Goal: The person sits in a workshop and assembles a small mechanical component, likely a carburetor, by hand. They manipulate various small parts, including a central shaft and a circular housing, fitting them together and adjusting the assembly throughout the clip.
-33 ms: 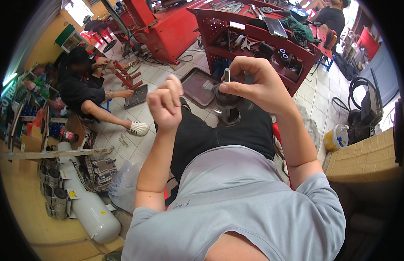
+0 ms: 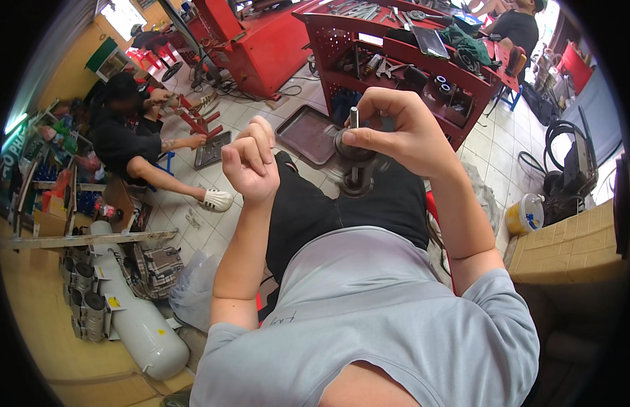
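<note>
My right hand (image 2: pixel 396 132) pinches a dark metal shaft part (image 2: pixel 356 152) upright between thumb and fingers. A bright thin shaft end sticks up above the thumb. Below are dark round sections, smeared by motion, so the exact kind of part is unclear. It hangs over my lap, in front of my black trousers (image 2: pixel 308 220). My left hand (image 2: pixel 252 159) is raised to the left of the part, apart from it, with fingers curled in and nothing visible in them.
Ahead stands a red tool cart (image 2: pixel 322 47) loaded with wrenches. A shallow metal tray (image 2: pixel 298 136) lies on the tiled floor before it. To the left another person (image 2: pixel 128 136) sits handling a red frame (image 2: pixel 196 122). A grey cylinder tank (image 2: pixel 135 325) lies lower left; a bucket (image 2: pixel 524 216) stands right.
My left hand has shifted a little left, away from the part. The lower sections of the shaft part look turned, while my right hand keeps its place.
</note>
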Available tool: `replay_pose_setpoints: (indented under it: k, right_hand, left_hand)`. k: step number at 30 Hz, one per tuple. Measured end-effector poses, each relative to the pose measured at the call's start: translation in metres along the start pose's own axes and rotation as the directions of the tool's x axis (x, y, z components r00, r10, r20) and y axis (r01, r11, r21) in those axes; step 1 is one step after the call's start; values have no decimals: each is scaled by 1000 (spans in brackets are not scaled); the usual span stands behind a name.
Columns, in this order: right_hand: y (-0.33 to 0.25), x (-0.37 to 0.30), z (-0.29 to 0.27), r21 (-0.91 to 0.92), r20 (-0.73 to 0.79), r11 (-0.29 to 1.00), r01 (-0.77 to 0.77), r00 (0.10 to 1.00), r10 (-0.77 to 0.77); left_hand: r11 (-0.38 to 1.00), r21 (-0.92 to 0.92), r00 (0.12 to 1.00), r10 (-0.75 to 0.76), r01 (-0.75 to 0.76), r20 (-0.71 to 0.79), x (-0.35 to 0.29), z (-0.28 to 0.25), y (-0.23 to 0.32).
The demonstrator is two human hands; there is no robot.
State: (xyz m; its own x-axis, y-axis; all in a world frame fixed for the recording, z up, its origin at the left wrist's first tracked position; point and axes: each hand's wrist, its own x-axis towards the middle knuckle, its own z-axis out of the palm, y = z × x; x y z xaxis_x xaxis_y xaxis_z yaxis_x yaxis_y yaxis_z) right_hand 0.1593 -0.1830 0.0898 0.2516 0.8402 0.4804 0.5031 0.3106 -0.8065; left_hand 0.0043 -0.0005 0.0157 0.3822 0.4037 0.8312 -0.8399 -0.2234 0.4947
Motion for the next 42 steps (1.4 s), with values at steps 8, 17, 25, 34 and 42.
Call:
replay_pose_setpoints:
  k: [8, 17, 25, 34, 42]
  right_hand:
    - [-4, -2, -1, 30, 49, 996, -83, 995, 81]
    - [-5, -3, -2, 74, 46, 995, -67, 997, 64]
    - [-2, -3, -2, 71, 43, 994, -80, 996, 77]
    - [-3, 0, -3, -16, -48, 997, -75, 996, 74]
    - [-3, 0, -2, -31, -54, 998, -56, 997, 54]
  left_hand:
    - [952, 206, 972, -236, 227, 16, 1, 12, 0]
    - [855, 421, 862, -435, 304, 261, 3, 15, 3]
    - [869, 359, 858, -443, 341, 259, 2, 20, 5]
    - [952, 143, 947, -290, 271, 136, -3, 14, 1]
    - [979, 117, 985, -170, 166, 30, -4, 13, 5]
